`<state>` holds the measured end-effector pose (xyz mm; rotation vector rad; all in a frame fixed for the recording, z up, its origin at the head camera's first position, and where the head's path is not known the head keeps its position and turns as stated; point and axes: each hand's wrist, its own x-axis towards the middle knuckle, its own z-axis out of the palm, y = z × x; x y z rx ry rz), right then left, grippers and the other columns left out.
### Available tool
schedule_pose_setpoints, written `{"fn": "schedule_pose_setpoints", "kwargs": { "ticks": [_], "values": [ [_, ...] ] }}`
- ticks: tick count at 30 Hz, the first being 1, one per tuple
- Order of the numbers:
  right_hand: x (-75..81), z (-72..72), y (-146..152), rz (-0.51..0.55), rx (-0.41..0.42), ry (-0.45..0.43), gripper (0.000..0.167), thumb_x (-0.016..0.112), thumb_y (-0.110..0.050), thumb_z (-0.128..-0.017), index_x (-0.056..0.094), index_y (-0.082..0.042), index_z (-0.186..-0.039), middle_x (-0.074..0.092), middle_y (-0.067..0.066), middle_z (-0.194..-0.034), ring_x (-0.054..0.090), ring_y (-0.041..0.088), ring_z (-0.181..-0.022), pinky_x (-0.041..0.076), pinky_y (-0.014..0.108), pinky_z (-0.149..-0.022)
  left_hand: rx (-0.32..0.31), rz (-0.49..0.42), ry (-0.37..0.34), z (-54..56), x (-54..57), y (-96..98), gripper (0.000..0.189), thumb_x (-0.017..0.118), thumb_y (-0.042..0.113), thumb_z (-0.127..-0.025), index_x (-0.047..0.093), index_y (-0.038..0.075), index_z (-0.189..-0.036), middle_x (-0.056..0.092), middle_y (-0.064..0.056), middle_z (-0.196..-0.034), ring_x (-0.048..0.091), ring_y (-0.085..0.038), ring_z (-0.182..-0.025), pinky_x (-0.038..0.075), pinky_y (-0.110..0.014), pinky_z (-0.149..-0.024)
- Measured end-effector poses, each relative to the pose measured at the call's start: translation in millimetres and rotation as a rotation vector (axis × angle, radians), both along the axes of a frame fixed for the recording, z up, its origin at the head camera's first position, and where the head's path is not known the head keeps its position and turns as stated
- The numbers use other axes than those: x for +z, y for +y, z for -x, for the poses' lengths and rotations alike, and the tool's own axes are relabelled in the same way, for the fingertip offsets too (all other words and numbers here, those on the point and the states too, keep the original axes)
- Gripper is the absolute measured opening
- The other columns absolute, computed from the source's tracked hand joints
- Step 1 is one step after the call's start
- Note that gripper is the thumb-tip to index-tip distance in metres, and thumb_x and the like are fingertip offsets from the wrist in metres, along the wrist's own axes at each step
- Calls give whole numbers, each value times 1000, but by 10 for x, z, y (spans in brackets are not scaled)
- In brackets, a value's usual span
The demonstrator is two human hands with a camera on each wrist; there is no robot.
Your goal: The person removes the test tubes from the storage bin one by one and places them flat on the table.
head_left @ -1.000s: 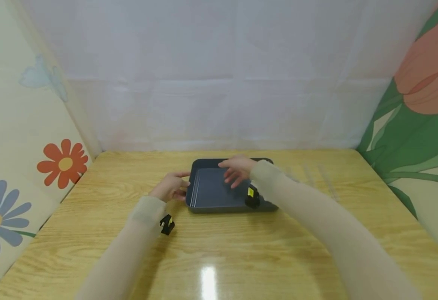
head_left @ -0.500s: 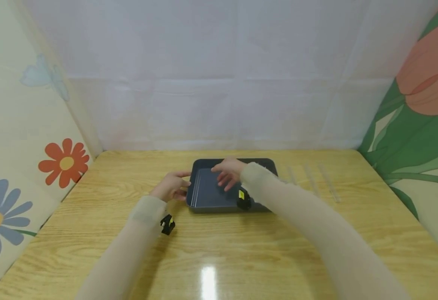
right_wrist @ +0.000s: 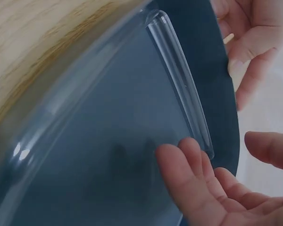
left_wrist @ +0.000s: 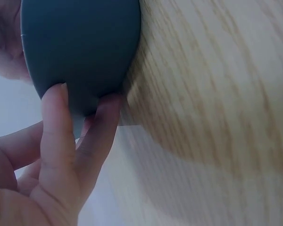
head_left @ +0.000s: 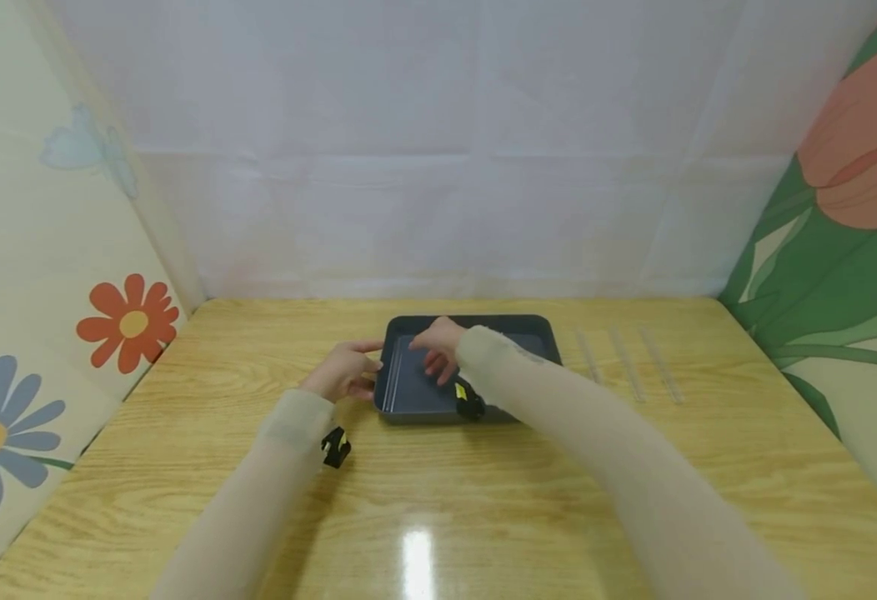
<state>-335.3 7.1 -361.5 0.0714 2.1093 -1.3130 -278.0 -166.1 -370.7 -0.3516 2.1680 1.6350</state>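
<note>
A dark, shallow rectangular baking tray (head_left: 476, 417) stands on the table in the head view. My left hand (head_left: 344, 371) is at its left side, and in the left wrist view straight fingers (left_wrist: 56, 122) touch its outer wall. Over the left half of the tray hovers my right hand (head_left: 442, 346), palm turned inward, fingers loosely bent with nothing between them. A clear tube (right_wrist: 181, 75) lies inside the tray along the short left wall. In the right wrist view the right fingertips (right_wrist: 172, 165) overlap the region by its lower end.
Several thin clear tubes, including a right-hand one (head_left: 662, 367), lie side by side on the wooden table (head_left: 258, 333) right of the tray. A white cloth wall (head_left: 438, 167) rises behind the table, with flower-printed panels left and right.
My right hand has moved left over the tray, so more of the tray's right side and the tubes on the table show. The left hand and the tray have stayed in place.
</note>
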Motion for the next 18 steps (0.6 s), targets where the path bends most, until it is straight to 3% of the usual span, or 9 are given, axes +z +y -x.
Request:
{"fn": "schedule_pose_setpoints", "kwargs": {
  "ticks": [5, 11, 18],
  "values": [
    [-89, 72, -143, -13, -22, 7, 50, 65, -14, -90, 46, 6, -132, 64, 29, -97, 66, 40, -82, 56, 55, -65, -2, -7, -4, 13, 0, -1, 52, 45, -1, -100, 35, 7, -151, 53, -26, -130, 65, -22, -81, 52, -25, -50],
    [-14, -51, -262, -53, -41, 75, 46, 63, -12, -91, 48, 7, -131, 63, 30, -98, 66, 42, -87, 56, 55, -69, 5, -1, -7, 25, -6, 1, 52, 46, -1, -100, 37, 7, -150, 52, -27, -131, 63, -22, -79, 51, -24, -49],
    [6, -121, -353, -111, 10, 128, 46, 67, -10, -88, 50, 11, -125, 60, 31, -88, 66, 45, -85, 56, 53, -66, 4, -17, 3, 6, -25, 3, 53, 46, -2, -99, 37, 7, -150, 52, -25, -130, 63, -21, -80, 52, -26, -53]
  ]
}}
